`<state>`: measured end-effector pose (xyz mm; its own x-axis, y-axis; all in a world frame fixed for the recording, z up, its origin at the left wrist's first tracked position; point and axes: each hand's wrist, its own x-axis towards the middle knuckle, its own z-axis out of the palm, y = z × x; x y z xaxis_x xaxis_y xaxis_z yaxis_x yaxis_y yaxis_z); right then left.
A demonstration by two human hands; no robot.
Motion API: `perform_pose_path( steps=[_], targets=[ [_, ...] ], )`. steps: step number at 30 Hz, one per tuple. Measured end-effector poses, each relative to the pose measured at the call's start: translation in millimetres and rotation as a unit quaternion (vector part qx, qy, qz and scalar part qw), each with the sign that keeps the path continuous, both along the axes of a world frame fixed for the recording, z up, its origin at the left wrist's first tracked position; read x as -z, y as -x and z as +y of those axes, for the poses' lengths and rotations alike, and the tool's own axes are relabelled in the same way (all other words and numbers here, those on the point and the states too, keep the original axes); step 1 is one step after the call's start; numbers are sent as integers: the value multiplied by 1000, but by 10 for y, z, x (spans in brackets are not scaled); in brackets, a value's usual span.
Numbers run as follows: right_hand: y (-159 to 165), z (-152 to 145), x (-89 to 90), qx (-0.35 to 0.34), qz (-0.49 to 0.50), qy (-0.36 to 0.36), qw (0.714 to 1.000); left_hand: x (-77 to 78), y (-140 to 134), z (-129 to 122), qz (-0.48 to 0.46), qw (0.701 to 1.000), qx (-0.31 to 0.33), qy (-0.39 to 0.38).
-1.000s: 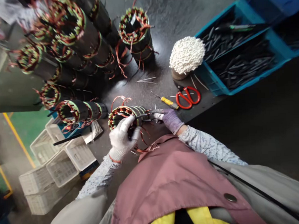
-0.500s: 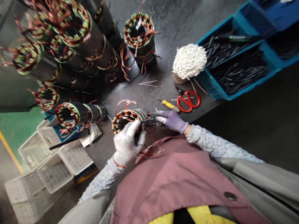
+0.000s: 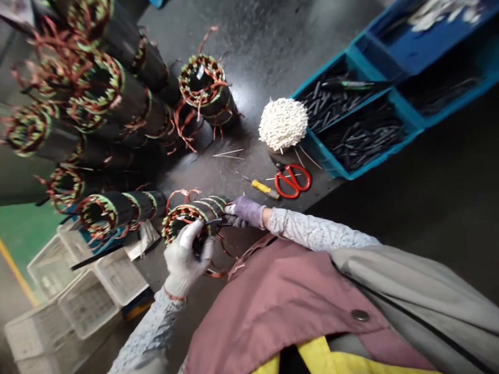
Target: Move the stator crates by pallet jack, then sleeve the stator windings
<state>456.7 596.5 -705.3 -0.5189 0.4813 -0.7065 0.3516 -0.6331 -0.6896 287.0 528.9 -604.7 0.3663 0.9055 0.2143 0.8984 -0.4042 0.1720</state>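
Observation:
A wound motor stator lies on its side at the table's near edge, its copper windings and green slot liners facing left. My left hand, in a white glove, is at its open end with thumb and forefinger curled together. A thin black sleeve runs from those fingertips toward my right hand, whose purple-gloved fingers are pinched close against the stator's right side. Exactly how the fingertips grip the sleeve is partly hidden. Copper leads hang loose below the stator.
Several more stators are stacked at left, and one stands apart. To the right are a yellow-handled screwdriver, red-handled scissors, a bundle of white sticks and blue bins of black sleeves. White crates sit lower left.
The camera view has shifted, so the scene sits further left in the picture. My right hand has moved closer to the stator's side; my left hand stays at its open end.

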Motion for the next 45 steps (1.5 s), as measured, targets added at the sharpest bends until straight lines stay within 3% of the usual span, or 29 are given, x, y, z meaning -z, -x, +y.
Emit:
perform_pose_path(
  steps=[3,5,8,10,12,15,18,20,22,24,26,29,30,32,33,35,37,42,45],
  targets=[
    [182,38,-60,-15,-15,-38,999,-19,-2,6,13,1000,-20,-14],
    [126,55,-123,-18,-23,-74,997,-27,7,11,18,999,-40,-30],
    [-481,71,-173,35,-84,-158,983,-9,52,9,12,998,-49,-45],
    [-1184,85,-155,114,-189,-215,951,21,96,-3,1,998,-50,-35],
    [-1928,141,-67,216,-358,-258,871,53,132,-24,-10,998,-57,-16],
    [-2701,324,271,245,-446,-252,823,60,121,-57,-21,997,-70,3],
    [-2925,470,759,253,-459,-283,803,20,31,-67,-16,997,-80,0],
    [-2946,487,979,283,-428,-392,764,-1,-31,-54,-8,997,-81,-3],
    [-2991,461,989,305,-404,-457,731,-10,-67,-38,-2,997,-82,0],
    [-3042,407,775,312,-410,-467,719,-14,-78,-31,1,997,-81,12],
    [-2977,313,439,321,-383,-440,746,-15,-72,-35,2,997,-77,31],
    [-2437,95,83,328,-245,-365,836,-4,-50,-43,-7,997,-72,38],
    [-2146,19,61,316,-205,-342,861,2,-42,-43,-9,997,-69,36],
    [-1494,-103,155,283,-40,-161,945,11,-27,-37,-9,998,-61,31],
    [-1179,-141,247,252,-7,-112,961,12,-20,-34,-8,998,-55,29],
    [-663,-169,447,243,17,-60,968,10,-8,-29,-10,999,-41,26],
    [-352,-155,603,247,15,-36,968,2,1,-29,-15,999,-34,27],
    [-147,-72,706,229,22,-12,973,-33,21,-40,-18,999,-20,43],
    [-71,4,688,156,1,-79,985,-67,19,-43,-16,999,-9,50]
  ],
)
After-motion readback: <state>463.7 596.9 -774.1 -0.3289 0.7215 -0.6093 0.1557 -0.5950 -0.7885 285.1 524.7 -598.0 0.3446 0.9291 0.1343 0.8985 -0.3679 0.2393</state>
